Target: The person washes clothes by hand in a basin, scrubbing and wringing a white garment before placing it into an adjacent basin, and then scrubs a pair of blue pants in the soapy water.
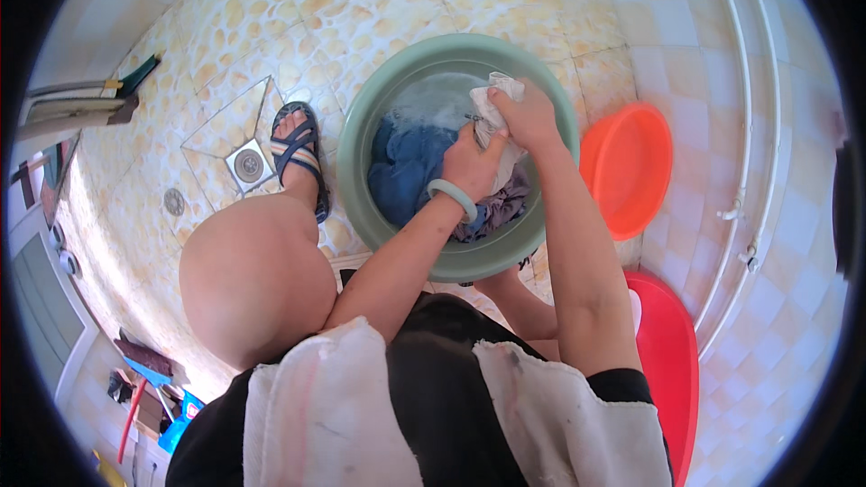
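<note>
A large green basin (354,189) stands on the floor in front of me with water in it. Both my hands are over it, gripping a wet white cloth (507,168). My left hand (471,162), with a pale bangle at the wrist, is closed on the cloth's middle. My right hand (530,117) clutches its upper end, close to the basin's right side. Below them, blue fabric (401,167) lies in the water at the left. A dark patterned cloth (494,215) is bunched near the basin's front, partly behind the left wrist.
An orange basin (639,171) leans by the wall to the right, and a red tub (672,352) is nearer me. White pipes (747,126) run along that wall. A floor drain (249,165) lies left of my sandalled foot (298,149). Long-handled tools (81,104) are at far left.
</note>
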`<move>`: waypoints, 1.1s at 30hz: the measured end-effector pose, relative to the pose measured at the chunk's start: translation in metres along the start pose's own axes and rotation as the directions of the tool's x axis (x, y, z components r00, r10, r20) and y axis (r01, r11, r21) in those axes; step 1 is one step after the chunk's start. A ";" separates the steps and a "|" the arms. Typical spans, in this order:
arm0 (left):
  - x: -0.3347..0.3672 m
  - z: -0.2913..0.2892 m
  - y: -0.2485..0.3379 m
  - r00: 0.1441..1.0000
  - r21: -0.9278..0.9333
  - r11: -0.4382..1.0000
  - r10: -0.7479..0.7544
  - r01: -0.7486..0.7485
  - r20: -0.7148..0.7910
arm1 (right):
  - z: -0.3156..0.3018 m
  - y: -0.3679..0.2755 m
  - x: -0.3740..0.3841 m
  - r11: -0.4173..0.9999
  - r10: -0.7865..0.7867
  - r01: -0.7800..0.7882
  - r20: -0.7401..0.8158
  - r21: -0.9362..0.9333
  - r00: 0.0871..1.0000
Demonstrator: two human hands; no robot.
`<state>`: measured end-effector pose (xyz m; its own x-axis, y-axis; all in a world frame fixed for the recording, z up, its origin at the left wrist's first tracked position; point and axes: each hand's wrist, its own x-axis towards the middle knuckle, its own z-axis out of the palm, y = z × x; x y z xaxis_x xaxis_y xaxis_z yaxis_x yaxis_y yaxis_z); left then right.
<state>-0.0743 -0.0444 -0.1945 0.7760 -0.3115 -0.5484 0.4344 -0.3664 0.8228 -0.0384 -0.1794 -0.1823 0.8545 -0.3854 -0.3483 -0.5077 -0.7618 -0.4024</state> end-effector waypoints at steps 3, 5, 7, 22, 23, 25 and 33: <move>0.008 -0.003 -0.005 0.982 -0.439 0.895 0.000 0.084 0.189 | -0.011 0.012 -0.001 0.935 0.078 -0.098 0.074 0.342 0.994; 0.008 -0.008 0.002 0.857 -0.720 0.647 0.197 0.251 0.476 | -0.021 0.016 -0.005 0.607 0.058 -0.160 0.158 0.778 0.986; 0.009 -0.003 0.001 0.828 -0.724 0.656 0.273 0.213 0.490 | -0.032 0.015 -0.008 0.570 0.053 -0.179 0.181 0.802 0.982; -0.019 0.054 -0.059 0.965 0.164 0.983 0.039 -0.084 0.259 | 0.008 0.002 -0.028 0.912 0.026 0.119 0.344 -0.392 0.939; -0.019 0.055 -0.059 0.952 0.165 0.981 0.046 -0.100 0.304 | 0.011 0.006 -0.031 0.902 0.042 0.107 0.330 -0.418 0.943; -0.020 0.060 -0.058 0.927 0.162 0.977 0.070 -0.138 0.369 | 0.013 0.012 -0.037 0.928 0.019 0.094 0.297 -0.361 0.955; 0.009 0.013 -0.017 0.818 -0.583 0.727 0.052 0.363 0.573 | -0.009 0.101 -0.021 0.930 0.347 -0.325 -0.115 0.174 0.931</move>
<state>-0.0805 -0.0519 -0.2153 0.3947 -0.7764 -0.4914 0.8639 0.1314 0.4862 -0.1066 -0.2531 -0.2081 0.6320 -0.6829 -0.3663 -0.7687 -0.4925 -0.4080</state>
